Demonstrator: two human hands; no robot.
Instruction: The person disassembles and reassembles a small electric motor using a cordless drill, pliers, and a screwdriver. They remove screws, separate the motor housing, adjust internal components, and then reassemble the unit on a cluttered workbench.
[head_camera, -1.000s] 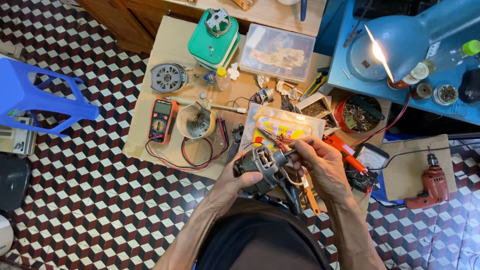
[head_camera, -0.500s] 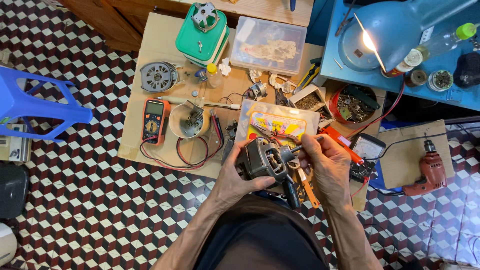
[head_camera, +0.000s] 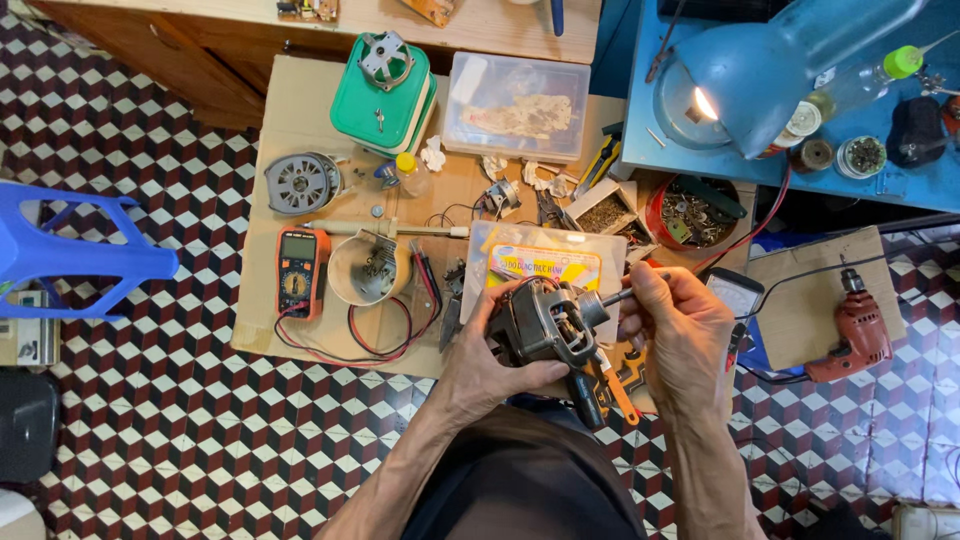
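Both hands gripped: left hand (head_camera: 480, 365) clutched the motor (head_camera: 545, 325), shaft pointing two o'clock toward the right hand (head_camera: 680, 335), which pinched a tool (head_camera: 615, 297).

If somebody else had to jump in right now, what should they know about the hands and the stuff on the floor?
Left hand: wrapped round the dark electric motor, holding it up over the lap.
Right hand: pinching a thin metal tool whose tip is at the motor's shaft end.
Around them: a multimeter with red and black leads, a small bowl of parts, a round metal motor part and a green box, all on the cardboard sheet. A red drill lies to the right.
Done: motor is off the cardboard and in hand.
Left: whatever is being worked at the shaft end; too small to tell how far along.
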